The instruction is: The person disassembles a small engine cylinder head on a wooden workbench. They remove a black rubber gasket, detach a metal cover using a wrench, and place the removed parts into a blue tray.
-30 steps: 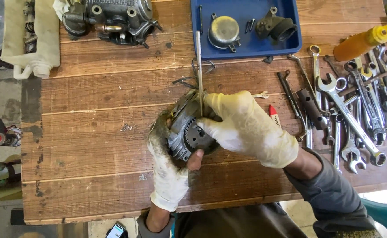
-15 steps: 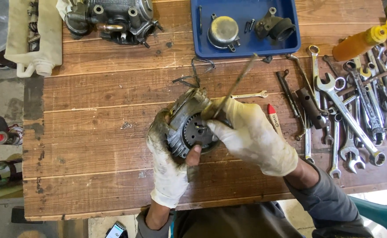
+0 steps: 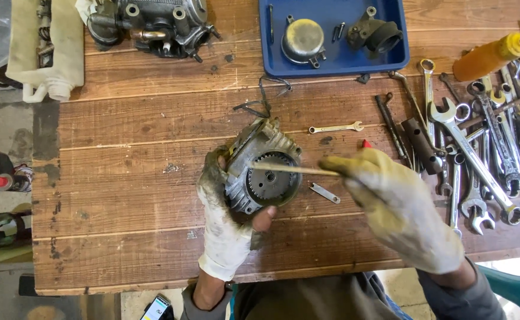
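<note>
Centre of frame: left hand (image 3: pixel 227 228), in a dirty white glove, cups a round finned engine part (image 3: pixel 263 172) from below, fingers wrapped around its left side, bare thumb tip pressed at its lower edge. The part sits held just above the wooden table (image 3: pixel 135 178), gear face up, toothed wheel showing in its open side

Right hand (image 3: pixel 399 210), yellowish glove, at centre right: fingertips pinched together on the end of a thin rod (image 3: pixel 295 170), which lies level and reaches left across the gear to its far rim

Progress, as a judgement: the part is already off its engine and opened, and the rod is working at or probing the gear; whether anything is loosened cannot be told. Other stripped pieces wait apart: a domed metal cover (image 3: pixel 302 40) and a black elbow fitting (image 3: pixel 375 35) in the blue tray (image 3: pixel 272 62) at upper centre, a larger engine casting (image 3: pixel 153 24) at upper left

Right side of frame: a spread of wrenches (image 3: pixel 479 148), an orange bottle (image 3: pixel 494 53) at upper right. One small brass spanner (image 3: pixel 336 127) lies just above the hands, a flat metal strip (image 3: pixel 324 192) just below the rod
</note>
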